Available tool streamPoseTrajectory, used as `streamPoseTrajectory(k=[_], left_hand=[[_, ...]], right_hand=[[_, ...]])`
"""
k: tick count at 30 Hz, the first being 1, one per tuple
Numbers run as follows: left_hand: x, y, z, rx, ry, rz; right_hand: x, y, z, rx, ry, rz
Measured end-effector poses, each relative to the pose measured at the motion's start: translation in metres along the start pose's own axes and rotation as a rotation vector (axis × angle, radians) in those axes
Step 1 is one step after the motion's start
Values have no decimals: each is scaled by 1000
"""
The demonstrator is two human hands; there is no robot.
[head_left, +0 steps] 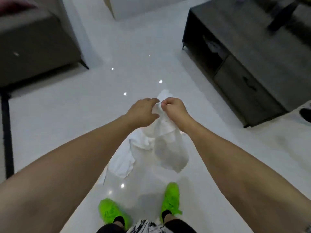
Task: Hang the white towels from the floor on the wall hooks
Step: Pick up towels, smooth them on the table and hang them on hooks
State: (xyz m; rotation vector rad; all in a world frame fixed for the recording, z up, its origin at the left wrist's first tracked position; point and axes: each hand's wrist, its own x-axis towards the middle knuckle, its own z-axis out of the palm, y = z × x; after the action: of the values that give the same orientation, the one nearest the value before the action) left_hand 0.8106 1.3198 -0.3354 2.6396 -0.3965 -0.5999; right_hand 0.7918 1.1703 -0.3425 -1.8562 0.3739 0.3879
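Note:
A white towel (161, 145) hangs in front of me, bunched at its top and drooping toward the glossy white floor (67, 118). My left hand (143, 113) and my right hand (175, 110) sit close together at the towel's upper edge, both gripping the cloth. A corner of the towel sticks up above the fingers. The lower folds hang above the floor near my feet. No wall hooks are in view.
A grey sofa (33, 44) stands at the left, a dark low cabinet (244, 61) at the right. My feet in bright green shoes (170, 200) stand at the bottom. A black object (306, 115) lies at the right edge.

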Motion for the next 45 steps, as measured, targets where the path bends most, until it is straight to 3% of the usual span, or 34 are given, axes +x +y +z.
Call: streamPoseTrajectory(k=[4, 8, 11, 16, 19, 22, 27, 31, 36, 42, 45], left_hand=[[11, 130, -77, 53, 135, 144], [10, 248, -125, 101, 346, 332], [4, 328, -144, 123, 463, 437], [19, 408, -155, 78, 563, 501], [45, 449, -155, 11, 594, 513], [75, 499, -139, -59, 458, 536], [110, 600, -83, -154, -81, 762], [155, 684, -66, -247, -46, 894], [215, 779, -78, -256, -254, 949], [280, 864, -87, -242, 93, 948], [308, 891, -97, -313, 295, 869]], right_hand=[[-42, -75, -123, -73, 130, -171], [-106, -106, -238, -244, 270, -279], [-143, -104, -315, -496, 333, -225], [-171, -67, -412, -724, 642, -31], [-186, -48, -465, -670, 738, 64], [-189, -47, -508, -444, 891, -1], [-177, -79, -571, -285, 1019, -179], [-159, -84, -640, -372, 1035, -173], [-120, -80, -748, -302, 1100, -148], [-85, -74, -837, -127, 1147, -234], [-61, -64, -868, -48, 1015, -175]])
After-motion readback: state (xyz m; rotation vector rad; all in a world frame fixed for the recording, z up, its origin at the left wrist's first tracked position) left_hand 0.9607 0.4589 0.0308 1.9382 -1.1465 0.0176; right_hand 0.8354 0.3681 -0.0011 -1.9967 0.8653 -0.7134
